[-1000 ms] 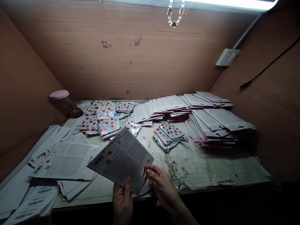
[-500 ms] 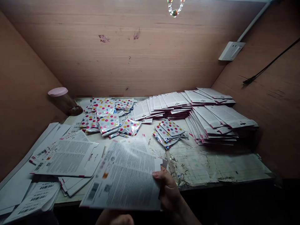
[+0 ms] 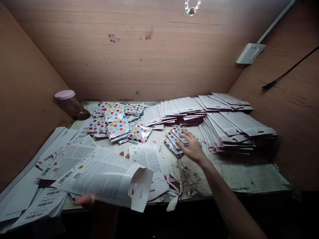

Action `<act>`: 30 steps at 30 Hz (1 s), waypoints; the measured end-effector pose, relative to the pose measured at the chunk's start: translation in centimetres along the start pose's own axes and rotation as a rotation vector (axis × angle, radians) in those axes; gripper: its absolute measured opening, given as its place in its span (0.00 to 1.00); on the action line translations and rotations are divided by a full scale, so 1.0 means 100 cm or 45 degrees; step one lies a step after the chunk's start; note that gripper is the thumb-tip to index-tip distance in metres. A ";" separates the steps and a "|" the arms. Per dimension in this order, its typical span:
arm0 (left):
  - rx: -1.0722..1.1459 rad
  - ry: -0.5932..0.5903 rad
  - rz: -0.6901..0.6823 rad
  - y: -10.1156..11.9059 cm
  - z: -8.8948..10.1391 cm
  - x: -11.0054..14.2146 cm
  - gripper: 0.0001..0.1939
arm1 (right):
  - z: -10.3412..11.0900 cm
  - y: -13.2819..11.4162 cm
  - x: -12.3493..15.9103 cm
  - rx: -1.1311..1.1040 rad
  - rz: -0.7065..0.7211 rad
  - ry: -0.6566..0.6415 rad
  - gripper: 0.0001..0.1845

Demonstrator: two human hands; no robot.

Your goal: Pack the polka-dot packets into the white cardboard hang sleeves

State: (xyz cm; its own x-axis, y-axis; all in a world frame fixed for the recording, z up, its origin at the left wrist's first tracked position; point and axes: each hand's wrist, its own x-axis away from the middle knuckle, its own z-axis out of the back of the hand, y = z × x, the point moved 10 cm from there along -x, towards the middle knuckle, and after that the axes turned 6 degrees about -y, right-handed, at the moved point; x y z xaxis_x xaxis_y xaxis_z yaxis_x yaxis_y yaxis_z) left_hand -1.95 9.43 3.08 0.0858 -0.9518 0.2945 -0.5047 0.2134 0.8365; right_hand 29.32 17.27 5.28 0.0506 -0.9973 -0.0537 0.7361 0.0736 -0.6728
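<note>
My left hand [image 3: 84, 200] is under a white printed card sleeve [image 3: 104, 177] and holds it up over the table's front left; only a thumb tip and fingertips show past the card's edges. My right hand [image 3: 191, 148] reaches forward with fingers spread, over a small pile of polka-dot foil packets [image 3: 177, 136] in the middle of the table, touching or just above them. A second printed card [image 3: 147, 156] lies flat on the table behind the held one.
More polka-dot packets [image 3: 117, 121] are heaped at the back left beside a pink-lidded jar [image 3: 71, 104]. Tall stacks of white cards [image 3: 224, 124] fill the back right. Loose printed cards [image 3: 50, 159] cover the left side. Wooden walls enclose the worn table [image 3: 249, 176].
My right hand let go of the card and moved forward to the small polka-dot pile. My left hand swung the held card leftward and lower. A card now lies flat in the middle.
</note>
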 end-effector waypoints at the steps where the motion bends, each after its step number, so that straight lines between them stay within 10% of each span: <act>1: 0.097 -0.054 -0.007 -0.001 -0.001 0.003 0.58 | 0.000 0.017 -0.018 0.148 -0.035 0.019 0.27; 9: 0.415 -0.327 -0.026 -0.018 -0.022 0.001 0.55 | -0.016 0.045 -0.062 0.373 -0.072 0.046 0.28; 14: 0.451 -0.226 -0.079 -0.009 -0.015 -0.010 0.52 | 0.007 -0.042 0.020 0.141 0.438 0.112 0.27; 18: 0.505 -0.265 -0.075 -0.010 -0.012 -0.018 0.51 | -0.016 -0.126 0.120 0.013 1.078 -0.238 0.31; 30: 0.436 -0.420 0.033 -0.031 -0.033 0.000 0.52 | -0.065 -0.165 0.124 0.132 0.903 -0.095 0.30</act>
State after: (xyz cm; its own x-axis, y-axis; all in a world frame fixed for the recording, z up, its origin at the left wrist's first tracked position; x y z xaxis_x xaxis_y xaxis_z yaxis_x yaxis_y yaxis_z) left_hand 2.41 9.46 1.98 -0.1800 -0.9781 0.1041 -0.7622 0.2056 0.6138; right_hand 13.44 3.71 10.91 0.5836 -0.7074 -0.3987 0.5690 0.7066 -0.4207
